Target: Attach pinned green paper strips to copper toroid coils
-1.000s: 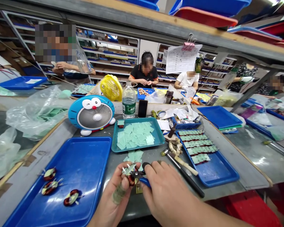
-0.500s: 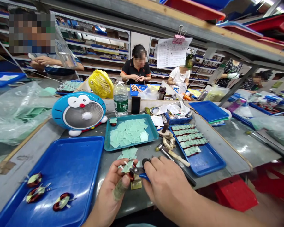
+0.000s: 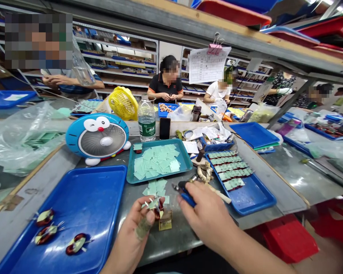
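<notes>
Between the thumb and fingers of my left hand (image 3: 138,222) is a toroidal coil (image 3: 159,210) with dark copper windings and a pale green card on it; white lead ends stick out. Green tape wraps the left thumb. My right hand (image 3: 207,211) grips blue-handled cutting pliers (image 3: 186,195), their metal jaws pointing left, apart from the coil. Below the coil lies a small yellowish block (image 3: 165,221) on the bench. Loose green cards (image 3: 156,187) lie just beyond my left hand. A teal tray (image 3: 188,164) of similar cards stands behind them.
At left, a blue tray (image 3: 88,198) carries 3 coils. At right, another blue tray (image 3: 254,196) bears rows of carded coils. A hammer and wooden handle (image 3: 218,192) lie by my right hand. Behind stand a blue fan (image 3: 98,139), water bottle (image 3: 146,120) and phone (image 3: 164,128). Co-workers sit opposite.
My right hand has drawn the pliers away from the coil, up and to the right. My left hand still holds the coil in nearly the same place.
</notes>
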`<state>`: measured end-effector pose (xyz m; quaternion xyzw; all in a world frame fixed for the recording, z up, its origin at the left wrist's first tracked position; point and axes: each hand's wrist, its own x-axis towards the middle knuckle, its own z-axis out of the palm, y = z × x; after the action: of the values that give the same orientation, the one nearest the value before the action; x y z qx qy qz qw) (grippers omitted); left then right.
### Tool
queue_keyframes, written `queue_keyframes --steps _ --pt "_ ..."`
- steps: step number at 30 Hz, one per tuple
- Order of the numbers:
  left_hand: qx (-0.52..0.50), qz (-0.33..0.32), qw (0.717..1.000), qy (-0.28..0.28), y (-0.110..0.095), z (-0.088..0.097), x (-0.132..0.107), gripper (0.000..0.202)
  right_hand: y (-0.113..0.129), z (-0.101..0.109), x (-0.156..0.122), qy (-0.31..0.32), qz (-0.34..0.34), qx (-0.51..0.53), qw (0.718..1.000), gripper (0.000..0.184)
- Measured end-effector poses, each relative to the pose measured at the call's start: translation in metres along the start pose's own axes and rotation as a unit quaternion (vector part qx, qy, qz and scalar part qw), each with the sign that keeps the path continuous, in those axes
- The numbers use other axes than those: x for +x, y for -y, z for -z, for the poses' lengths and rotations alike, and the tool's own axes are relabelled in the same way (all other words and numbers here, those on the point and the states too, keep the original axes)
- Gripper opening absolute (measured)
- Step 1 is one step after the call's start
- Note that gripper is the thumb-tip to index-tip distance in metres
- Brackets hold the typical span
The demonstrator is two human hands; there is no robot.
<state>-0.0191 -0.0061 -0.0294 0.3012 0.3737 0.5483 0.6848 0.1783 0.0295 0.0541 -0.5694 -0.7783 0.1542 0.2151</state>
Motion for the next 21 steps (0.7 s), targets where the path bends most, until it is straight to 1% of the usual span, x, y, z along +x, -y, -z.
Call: queue_keyframes --steps 2,5,10,14,17,21 --pt "-0.020 -0.011 1.000 -0.001 -0.004 0.002 0.001 0.037 0.001 -0.004 -0.007 0.049 0.010 -0.013 0.999 0.009" --pt "-0.026 -0.008 0.999 0.019 -0.010 0.002 0.004 0.039 0.008 -0.010 -0.015 0.080 0.016 -0.031 0.996 0.014" --pt "-0.021 -0.018 0.999 0.015 -0.008 -0.002 0.006 0.044 0.018 -0.009 -0.013 0.090 0.035 -0.082 0.992 0.015" --pt "-0.014 -0.018 1.000 0.019 -0.003 -0.002 0.004 0.044 0.020 -0.006 -0.009 0.095 0.032 -0.076 0.992 0.016" --pt "-0.004 -0.020 1.000 0.022 -0.004 -0.003 0.004 0.044 0.021 -0.005 -0.009 0.100 0.028 -0.061 0.993 0.016" --pt "0.017 -0.018 1.000 -0.009 -0.009 -0.006 0.002 0.049 0.019 -0.004 -0.011 0.117 0.024 -0.047 0.992 0.010"
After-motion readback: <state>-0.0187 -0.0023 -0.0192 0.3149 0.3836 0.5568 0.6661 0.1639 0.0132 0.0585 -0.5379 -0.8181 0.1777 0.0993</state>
